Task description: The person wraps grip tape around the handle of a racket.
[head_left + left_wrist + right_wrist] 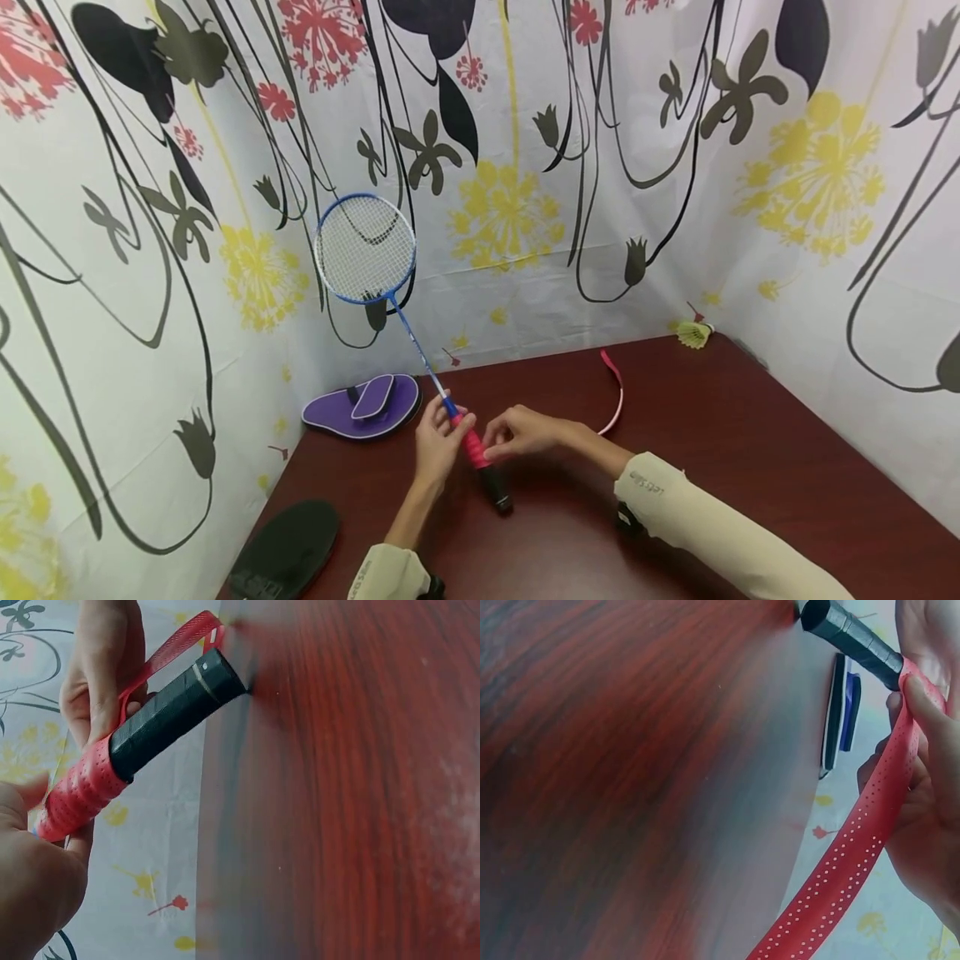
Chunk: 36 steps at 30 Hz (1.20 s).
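Left hand steadies and right hand works the tape: a blue-and-white stringed badminton racket slants above a dark red wooden table.
The left hand's fingers and thumb are closed around the upper handle, seemingly to keep the racket firm, while the right hand pinches a long red perforated tape strip where it meets the black cylindrical lower handle, probably to hold the strip taut. The head view alone shows the whole racket, its strings tilted up towards a white flower-printed sheet. The right wrist view brings out the strip's rows of holes, too fine to see from above; the left wrist view best shows the ridged red turns. Whether the handle's end touches the table is hard to tell.
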Each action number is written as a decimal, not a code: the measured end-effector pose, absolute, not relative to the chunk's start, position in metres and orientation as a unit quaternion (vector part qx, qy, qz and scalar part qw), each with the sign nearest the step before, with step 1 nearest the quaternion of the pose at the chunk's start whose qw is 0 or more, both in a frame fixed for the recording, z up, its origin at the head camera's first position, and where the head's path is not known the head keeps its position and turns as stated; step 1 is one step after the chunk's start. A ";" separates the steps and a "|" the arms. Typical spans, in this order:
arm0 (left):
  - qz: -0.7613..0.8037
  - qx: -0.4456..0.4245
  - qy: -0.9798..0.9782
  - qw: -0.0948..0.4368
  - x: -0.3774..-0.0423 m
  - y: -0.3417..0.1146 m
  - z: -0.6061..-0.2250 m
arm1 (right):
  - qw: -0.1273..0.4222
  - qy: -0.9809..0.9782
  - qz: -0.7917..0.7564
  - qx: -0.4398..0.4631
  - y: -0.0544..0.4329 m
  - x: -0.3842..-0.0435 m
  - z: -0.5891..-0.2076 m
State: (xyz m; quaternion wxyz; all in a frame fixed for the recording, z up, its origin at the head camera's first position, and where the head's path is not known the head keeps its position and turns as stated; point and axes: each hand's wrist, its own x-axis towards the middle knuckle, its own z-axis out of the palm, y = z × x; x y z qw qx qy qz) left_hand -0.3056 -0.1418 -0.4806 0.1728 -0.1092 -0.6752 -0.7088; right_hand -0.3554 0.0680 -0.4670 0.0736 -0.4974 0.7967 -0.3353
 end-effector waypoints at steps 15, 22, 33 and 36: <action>-0.679 -0.161 -0.691 0.189 -0.303 -0.148 -0.473 | 0.076 0.788 -0.334 -0.512 0.070 -0.361 -0.464; -0.695 -0.143 -0.684 0.170 -0.296 -0.148 -0.469 | 0.074 0.788 -0.343 -0.506 0.069 -0.361 -0.466; -0.753 -0.155 -0.631 0.103 -0.293 -0.156 -0.473 | 0.112 0.785 -0.347 -0.500 0.061 -0.358 -0.467; -0.746 -0.164 -0.637 0.103 -0.293 -0.158 -0.474 | 0.118 0.783 -0.335 -0.511 0.058 -0.355 -0.464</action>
